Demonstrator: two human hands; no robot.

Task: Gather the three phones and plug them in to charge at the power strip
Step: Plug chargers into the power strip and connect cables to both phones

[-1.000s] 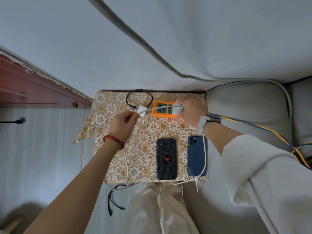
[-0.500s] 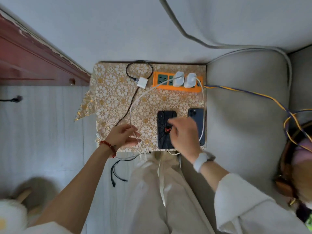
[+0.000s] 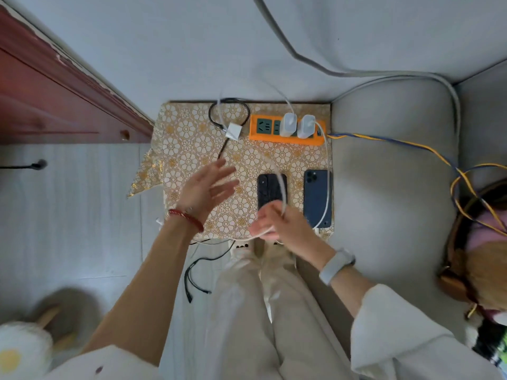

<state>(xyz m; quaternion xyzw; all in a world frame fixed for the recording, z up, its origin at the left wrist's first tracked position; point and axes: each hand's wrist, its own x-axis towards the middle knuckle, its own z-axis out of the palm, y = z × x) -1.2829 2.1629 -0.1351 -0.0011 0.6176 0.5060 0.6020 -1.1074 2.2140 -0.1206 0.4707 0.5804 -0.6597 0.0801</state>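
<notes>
Small table point(image 3: 192, 138) covered in a gold floral cloth, wedged between a red wooden cabinet point(image 3: 55, 100) and a grey sofa seat point(image 3: 389, 174).

Orange power strip point(image 3: 286, 131) lies along the far edge of the table. Two white charger bricks are plugged into it side by side: left charger point(image 3: 289, 124), right charger point(image 3: 306, 127). The leftmost socket on the strip is unoccupied. A third white charger brick point(image 3: 233, 131) lies loose on the cloth just left of the strip, not plugged in, with a black cable point(image 3: 229, 112) looped behind it.

Only two phones are visible. Black phone point(image 3: 270, 189) lies face down mid-table, its near end hidden by the right hand. Blue phone point(image 3: 317, 197) lies face down at the right edge of the table, a white cable running along its right side down from the right charger.

Right hand point(image 3: 277, 224), fingers curled, grips a white charging cable point(image 3: 282, 187) over the near end of the black phone; the cable arcs across that phone, motion-blurred. I cannot tell whether the plug end is in the phone.

Left hand point(image 3: 205, 189) hovers over the cloth left of the black phone, fingers spread and loose, holding nothing, blurred.

Black multi-tip cable point(image 3: 196, 275) hangs off the near table edge onto the floor. A yellow-and-blue cord point(image 3: 397, 144) runs from the strip's right end across the sofa.
</notes>
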